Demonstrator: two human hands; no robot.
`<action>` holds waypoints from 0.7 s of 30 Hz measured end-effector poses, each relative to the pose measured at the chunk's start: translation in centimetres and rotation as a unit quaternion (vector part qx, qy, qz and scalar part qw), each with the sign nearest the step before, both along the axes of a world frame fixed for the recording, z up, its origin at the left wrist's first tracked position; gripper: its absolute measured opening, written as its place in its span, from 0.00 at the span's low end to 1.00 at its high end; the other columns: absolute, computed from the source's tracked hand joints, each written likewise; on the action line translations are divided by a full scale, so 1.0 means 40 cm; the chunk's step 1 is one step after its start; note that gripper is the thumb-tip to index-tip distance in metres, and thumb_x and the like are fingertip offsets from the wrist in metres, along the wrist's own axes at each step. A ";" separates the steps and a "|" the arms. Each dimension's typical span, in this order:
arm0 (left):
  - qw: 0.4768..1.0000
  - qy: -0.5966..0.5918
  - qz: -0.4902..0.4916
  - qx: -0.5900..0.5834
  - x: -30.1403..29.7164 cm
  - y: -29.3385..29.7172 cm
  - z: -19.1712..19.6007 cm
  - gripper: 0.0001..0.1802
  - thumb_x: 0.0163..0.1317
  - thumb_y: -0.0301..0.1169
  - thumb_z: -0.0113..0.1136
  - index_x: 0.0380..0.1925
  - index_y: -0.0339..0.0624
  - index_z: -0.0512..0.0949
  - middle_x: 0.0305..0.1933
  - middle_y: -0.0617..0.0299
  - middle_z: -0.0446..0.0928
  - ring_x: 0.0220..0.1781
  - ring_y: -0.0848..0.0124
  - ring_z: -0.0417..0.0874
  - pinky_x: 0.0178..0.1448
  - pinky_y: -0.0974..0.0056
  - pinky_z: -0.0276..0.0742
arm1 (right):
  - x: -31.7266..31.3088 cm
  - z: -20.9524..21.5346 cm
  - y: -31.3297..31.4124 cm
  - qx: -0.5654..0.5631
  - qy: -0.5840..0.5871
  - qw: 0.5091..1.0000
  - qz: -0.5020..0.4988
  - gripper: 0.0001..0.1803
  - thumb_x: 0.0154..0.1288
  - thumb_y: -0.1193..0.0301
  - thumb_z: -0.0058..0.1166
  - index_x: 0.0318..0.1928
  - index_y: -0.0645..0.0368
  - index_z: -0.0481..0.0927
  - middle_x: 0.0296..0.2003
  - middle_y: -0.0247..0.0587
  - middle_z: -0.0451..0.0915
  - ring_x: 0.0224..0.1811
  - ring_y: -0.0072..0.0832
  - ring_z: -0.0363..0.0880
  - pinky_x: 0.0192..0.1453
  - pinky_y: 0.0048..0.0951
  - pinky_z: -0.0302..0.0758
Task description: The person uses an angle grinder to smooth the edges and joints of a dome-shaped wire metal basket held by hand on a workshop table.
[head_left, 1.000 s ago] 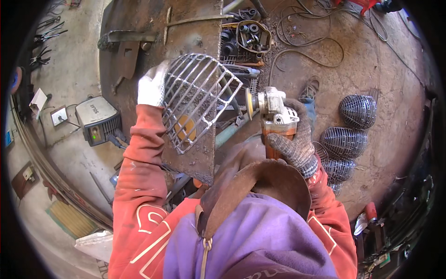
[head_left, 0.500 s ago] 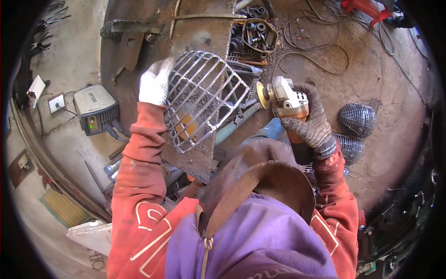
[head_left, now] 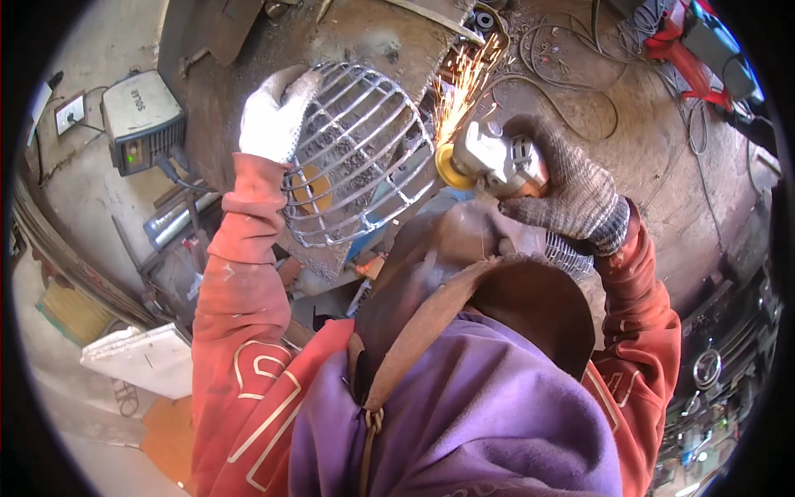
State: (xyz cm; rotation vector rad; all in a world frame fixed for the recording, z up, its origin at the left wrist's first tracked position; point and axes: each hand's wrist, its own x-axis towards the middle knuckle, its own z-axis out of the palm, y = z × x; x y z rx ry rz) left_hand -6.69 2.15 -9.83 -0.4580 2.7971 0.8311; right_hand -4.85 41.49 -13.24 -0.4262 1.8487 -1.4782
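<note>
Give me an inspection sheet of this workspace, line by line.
Surface: brown metal table, stained and gritty.
Job's things: curved wire grille; angle grinder with yellow disc, sparks flying beside it; whether disc and grille touch is unclear.
Clutter: silvery cylinder among metal scraps; dark wire piece, partly hidden.
Hands: left hand, white glove, grips the grille's left edge; right hand, knitted glove, grips the grinder.
Cables: loops of cable on the floor.
Surroundings: grey box, green light lit; white slab.
</note>
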 end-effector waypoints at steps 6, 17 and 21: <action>1.000 0.005 0.012 -0.012 0.006 0.018 0.004 0.27 0.68 0.45 0.68 0.56 0.34 0.83 0.54 0.46 0.86 0.56 0.58 0.88 0.61 0.59 0.79 | -0.059 0.015 -0.013 -0.014 -0.057 0.997 0.047 0.46 0.52 0.65 0.79 0.69 0.62 0.68 0.59 0.48 0.78 0.65 0.35 0.77 0.70 0.37 0.72; 0.999 0.002 0.032 -0.008 0.016 0.023 0.003 0.27 0.64 0.47 0.70 0.54 0.38 0.85 0.52 0.48 0.86 0.56 0.55 0.87 0.62 0.58 0.79 | -0.116 0.005 -0.043 -0.024 -0.017 0.996 0.087 0.45 0.51 0.68 0.78 0.68 0.64 0.68 0.60 0.51 0.76 0.67 0.36 0.74 0.72 0.38 0.70; 0.999 0.001 0.033 -0.025 0.016 0.035 0.009 0.26 0.64 0.47 0.70 0.54 0.39 0.85 0.52 0.49 0.86 0.55 0.55 0.87 0.61 0.58 0.79 | -0.128 0.019 -0.037 -0.003 -0.029 0.991 0.130 0.44 0.52 0.67 0.78 0.67 0.63 0.68 0.58 0.51 0.78 0.65 0.38 0.77 0.70 0.38 0.72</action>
